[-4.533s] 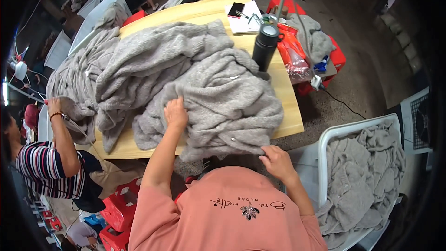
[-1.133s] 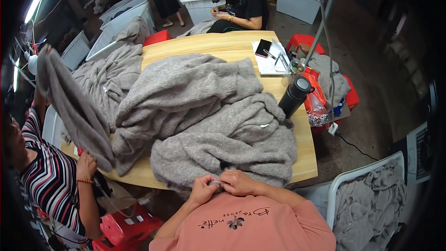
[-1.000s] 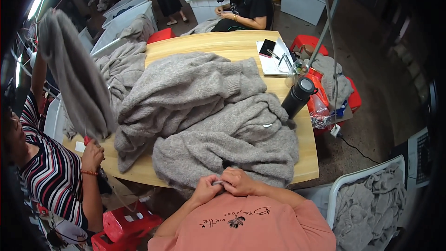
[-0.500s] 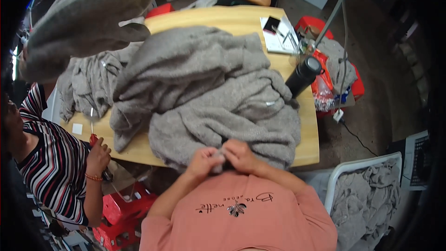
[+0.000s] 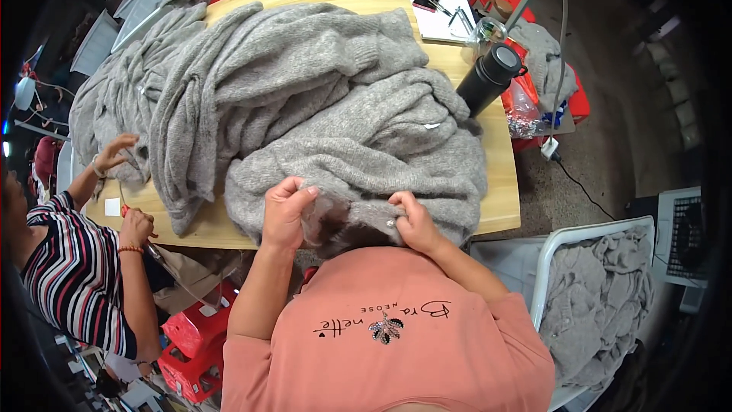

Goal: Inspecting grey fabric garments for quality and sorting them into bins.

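Observation:
Spread between my hands is the edge of a grey knitted garment (image 5: 335, 156), which lies in folds along the table's near edge. My left hand (image 5: 285, 212) pinches the knit on the left, thumb on top. To the right, my right hand (image 5: 415, 223) grips the same edge with curled fingers. A dark gap shows in the cloth between them. Farther back, another grey knitted garment (image 5: 305, 42) is heaped against it, and a small white label (image 5: 431, 126) shows on the near pile.
At the left, a co-worker in a striped shirt (image 5: 76, 275) holds a red-handled tool (image 5: 126, 211). A black bottle (image 5: 492, 76) and a notepad (image 5: 442, 19) stand at the table's right. A white bin (image 5: 540, 297) of grey knits is at lower right; red stools (image 5: 191, 370) are at lower left.
My hands have moved apart from close together, stretching the garment's edge between them. The grey garment raised at upper left has come down onto the pile. The view has shifted slightly.

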Available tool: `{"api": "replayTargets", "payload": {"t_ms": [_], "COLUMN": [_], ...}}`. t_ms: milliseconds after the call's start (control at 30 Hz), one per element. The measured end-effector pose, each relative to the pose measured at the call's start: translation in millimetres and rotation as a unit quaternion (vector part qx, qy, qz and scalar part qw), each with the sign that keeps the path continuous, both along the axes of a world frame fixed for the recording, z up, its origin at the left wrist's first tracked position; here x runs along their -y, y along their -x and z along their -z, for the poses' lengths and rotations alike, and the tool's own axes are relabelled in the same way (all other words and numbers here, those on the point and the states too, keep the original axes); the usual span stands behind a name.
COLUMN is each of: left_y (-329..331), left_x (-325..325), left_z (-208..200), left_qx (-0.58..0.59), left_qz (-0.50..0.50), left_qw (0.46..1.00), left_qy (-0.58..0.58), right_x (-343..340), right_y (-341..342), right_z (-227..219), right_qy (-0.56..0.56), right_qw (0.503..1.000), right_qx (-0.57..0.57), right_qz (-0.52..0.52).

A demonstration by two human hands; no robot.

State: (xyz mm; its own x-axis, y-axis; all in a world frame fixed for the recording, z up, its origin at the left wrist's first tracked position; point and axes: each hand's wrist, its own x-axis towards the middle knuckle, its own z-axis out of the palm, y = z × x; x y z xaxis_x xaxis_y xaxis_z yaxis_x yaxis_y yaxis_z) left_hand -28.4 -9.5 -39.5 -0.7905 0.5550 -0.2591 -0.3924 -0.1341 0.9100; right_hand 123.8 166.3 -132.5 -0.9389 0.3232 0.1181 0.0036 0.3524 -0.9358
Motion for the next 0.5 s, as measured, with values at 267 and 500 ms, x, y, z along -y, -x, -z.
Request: {"api": "replayTargets", "payload": {"t_ms": [267, 500], "left_y": [15, 14], "left_x": [-8, 2], "left_z": [-26, -3], "left_qx": [0.071, 0.113], "left_qz": [-0.022, -0.001], "left_qw": [0.993, 0.991], "left_qy": [-0.09, -0.073], "right_x": [-40, -29], "right_y": [-6, -14], "right_z": [-113, -69], "right_qy": [-0.236, -0.271], "right_qw": [0.96, 0.952], "right_qx": [-0.038, -0.14], "right_qz": [-0.144, -0.036]}}
